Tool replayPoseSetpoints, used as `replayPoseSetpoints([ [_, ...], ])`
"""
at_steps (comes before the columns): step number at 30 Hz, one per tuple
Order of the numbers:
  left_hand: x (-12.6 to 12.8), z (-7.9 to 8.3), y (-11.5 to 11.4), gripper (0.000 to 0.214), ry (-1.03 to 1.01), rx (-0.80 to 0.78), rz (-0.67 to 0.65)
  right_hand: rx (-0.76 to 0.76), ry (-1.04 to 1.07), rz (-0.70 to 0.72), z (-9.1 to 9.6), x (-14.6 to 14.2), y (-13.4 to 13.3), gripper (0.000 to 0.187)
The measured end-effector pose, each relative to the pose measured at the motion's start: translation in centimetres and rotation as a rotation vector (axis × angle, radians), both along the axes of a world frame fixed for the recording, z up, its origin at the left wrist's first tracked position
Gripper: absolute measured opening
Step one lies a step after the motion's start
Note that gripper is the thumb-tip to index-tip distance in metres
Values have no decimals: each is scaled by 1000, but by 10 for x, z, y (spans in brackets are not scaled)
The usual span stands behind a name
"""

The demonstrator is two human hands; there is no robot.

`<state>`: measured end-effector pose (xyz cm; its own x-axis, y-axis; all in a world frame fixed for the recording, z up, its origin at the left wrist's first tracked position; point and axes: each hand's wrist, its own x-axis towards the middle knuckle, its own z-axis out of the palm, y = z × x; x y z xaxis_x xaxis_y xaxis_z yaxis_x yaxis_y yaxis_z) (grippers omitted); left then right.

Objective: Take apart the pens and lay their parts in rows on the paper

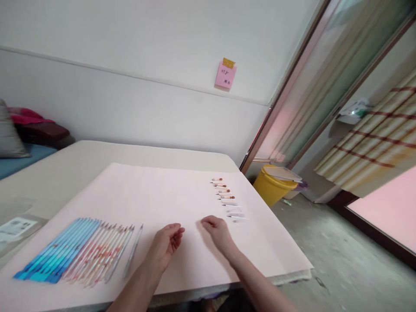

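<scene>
My left hand hovers over the pale sheet with its fingers loosely curled and the thumb a little apart; nothing shows in it. To its left, a single grey pencil-like stick lies by itself. My right hand is closed, thumb and fingers pressed together; whatever they may hold is hidden. Beyond it at the right lies a column of small dark-tipped pieces, several with brown-and-pale figures. Blue pencil-like sticks and white ones with reddish patterns lie side by side at the left, slightly blurred.
The pale sheet covers much of the cream table. A clear packet with a white label lies at the left edge. Right of the table, a yellow bin stands on the floor. A pink note hangs on the wall.
</scene>
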<state>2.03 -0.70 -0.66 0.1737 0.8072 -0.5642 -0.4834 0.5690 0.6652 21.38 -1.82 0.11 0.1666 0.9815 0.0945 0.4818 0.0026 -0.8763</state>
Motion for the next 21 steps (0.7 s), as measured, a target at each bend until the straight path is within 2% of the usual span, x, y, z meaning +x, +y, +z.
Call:
replayPoseSetpoints([
  [2, -1, -1, 0, 20, -13, 15, 7, 42, 125, 127, 13, -43, -2, 18],
  [4, -3, -1, 0, 16, -37, 45, 23, 49, 273, 170, 24, -75, -4, 17],
  [7, -8, 0, 0, 10, -73, 75, 41, 20, 404, 154, 23, -97, -3, 16],
  [12, -19, -1, -7, 17, -45, 23, 26, -63, 398, 154, -5, -92, 1, 14],
  [16, -19, 6, -14, 19, 32, 12, -56, -123, 385, 179, -9, -80, 5, 14],
  [19, -26, 22, -9, 17, 230, 184, -183, -155, 386, 167, -7, -75, 7, 14],
  [21, -40, 33, 0, 15, 500, 360, -255, -161, 392, 181, -7, -74, 8, 16],
])
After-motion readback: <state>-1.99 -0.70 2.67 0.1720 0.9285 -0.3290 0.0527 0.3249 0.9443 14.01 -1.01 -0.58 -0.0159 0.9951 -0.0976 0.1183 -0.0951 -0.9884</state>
